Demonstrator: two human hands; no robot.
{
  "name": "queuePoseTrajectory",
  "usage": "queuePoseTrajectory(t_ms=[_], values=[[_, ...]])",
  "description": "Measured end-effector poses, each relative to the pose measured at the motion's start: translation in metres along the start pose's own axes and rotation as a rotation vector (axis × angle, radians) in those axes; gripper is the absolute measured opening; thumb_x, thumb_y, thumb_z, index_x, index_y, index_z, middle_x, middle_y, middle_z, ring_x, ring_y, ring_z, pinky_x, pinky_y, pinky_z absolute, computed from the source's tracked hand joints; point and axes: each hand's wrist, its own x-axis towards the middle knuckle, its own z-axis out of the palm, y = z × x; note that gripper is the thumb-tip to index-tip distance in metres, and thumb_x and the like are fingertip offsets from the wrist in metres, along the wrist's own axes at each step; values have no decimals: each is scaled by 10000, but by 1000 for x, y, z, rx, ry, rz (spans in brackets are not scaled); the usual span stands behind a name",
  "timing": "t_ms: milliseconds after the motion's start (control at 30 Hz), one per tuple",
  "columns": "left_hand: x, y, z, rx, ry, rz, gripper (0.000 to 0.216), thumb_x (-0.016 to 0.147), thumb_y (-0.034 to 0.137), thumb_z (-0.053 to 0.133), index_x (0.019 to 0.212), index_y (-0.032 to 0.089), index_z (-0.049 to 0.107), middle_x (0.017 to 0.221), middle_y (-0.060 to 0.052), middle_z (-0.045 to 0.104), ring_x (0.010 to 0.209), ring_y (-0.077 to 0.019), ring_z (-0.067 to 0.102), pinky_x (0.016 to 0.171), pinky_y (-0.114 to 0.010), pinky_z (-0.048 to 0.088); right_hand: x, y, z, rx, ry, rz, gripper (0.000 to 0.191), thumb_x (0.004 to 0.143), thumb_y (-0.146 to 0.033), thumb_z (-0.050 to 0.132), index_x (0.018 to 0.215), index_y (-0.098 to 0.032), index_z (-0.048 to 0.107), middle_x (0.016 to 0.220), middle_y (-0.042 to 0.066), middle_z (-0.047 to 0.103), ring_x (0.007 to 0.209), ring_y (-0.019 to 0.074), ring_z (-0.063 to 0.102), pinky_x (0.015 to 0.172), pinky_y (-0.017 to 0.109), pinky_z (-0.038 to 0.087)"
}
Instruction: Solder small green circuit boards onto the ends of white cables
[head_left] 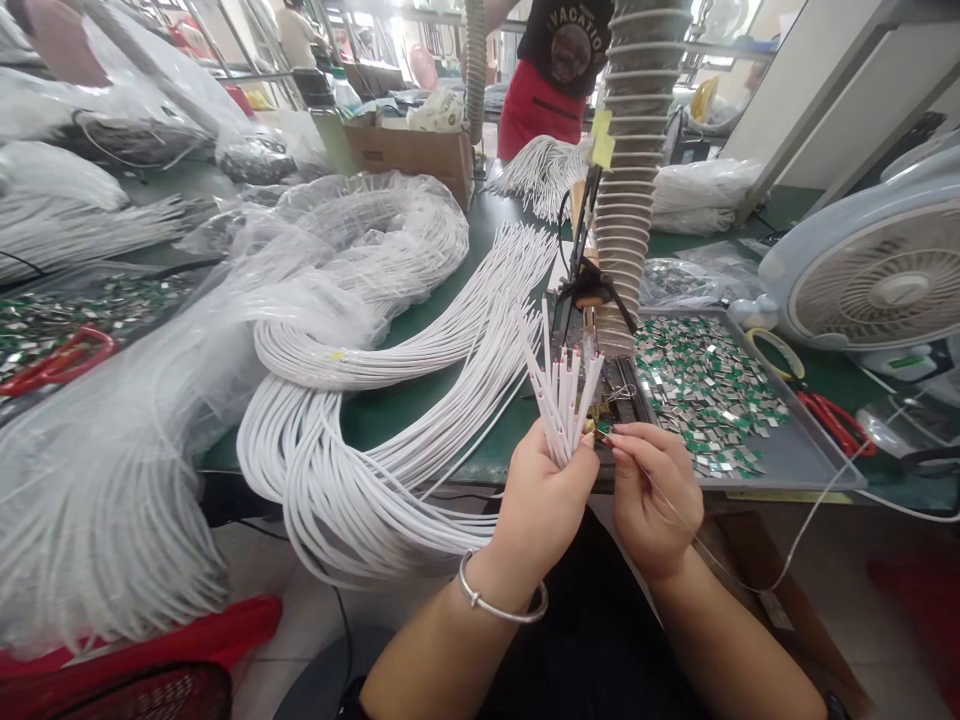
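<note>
My left hand (546, 490) is closed round a bunch of white cables (559, 405), their cut ends with reddish cores fanned upward. Between its thumb and finger, a small green-and-yellow piece (592, 428) is partly hidden. My right hand (656, 490) pinches a thin solder wire (784, 575) close to the left thumb; the strand loops down and off to the right. Just beyond both hands is a bench fixture (589, 290) with black clamps. More white cables (420, 355) lie in long curved bundles to the left of my hands.
A grey tray (817, 465) of small green-and-silver connector boards sits at right, near red scissors (836, 425) and a fan (885, 260). A ribbed hose (641, 170) hangs over the fixture. Plastic-wrapped cables (315, 260) cover the left side. Another person (555, 80) stands across the table.
</note>
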Motion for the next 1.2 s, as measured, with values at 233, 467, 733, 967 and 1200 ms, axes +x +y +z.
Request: queuePoseTrajectory(t_ms=[233, 467, 733, 967, 1200], values=[[0, 1, -1, -1, 4, -6, 124, 789, 203, 571, 897, 168, 622, 886, -27, 667, 843, -155, 606, 814, -268, 445, -2, 0, -1, 4, -23, 22, 169, 844, -102, 523, 938, -210, 612, 873, 57, 650, 810, 173, 641, 689, 339, 544], [-2, -1, -2, 14, 1, -25, 110, 794, 206, 572, 884, 169, 624, 866, -22, 675, 831, -153, 606, 803, -268, 449, -6, 0, -4, 85, -60, 76, 225, 847, -70, 474, 986, -195, 599, 885, 61, 639, 812, 163, 633, 693, 325, 545], [-7, -7, -11, -21, -47, -26, 160, 784, 260, 623, 905, 158, 648, 918, -48, 709, 889, -185, 632, 838, -282, 457, -8, -2, -5, 65, -155, 151, 177, 856, -104, 482, 953, -186, 606, 828, 45, 612, 695, 139, 619, 593, 278, 544], [-8, -4, -18, 84, -84, -36, 189, 795, 313, 619, 878, 146, 651, 895, -59, 697, 870, -194, 621, 821, -288, 457, -8, -7, -3, 116, -159, 126, 220, 855, -59, 459, 963, -185, 604, 868, 62, 646, 826, 159, 635, 714, 313, 551], [-7, -2, -21, 192, -132, -9, 172, 814, 303, 590, 844, 144, 651, 839, -53, 680, 818, -194, 606, 780, -294, 457, -10, -6, -1, 104, -117, 137, 188, 833, -53, 517, 927, -184, 613, 809, 36, 593, 731, 127, 596, 618, 257, 532]])
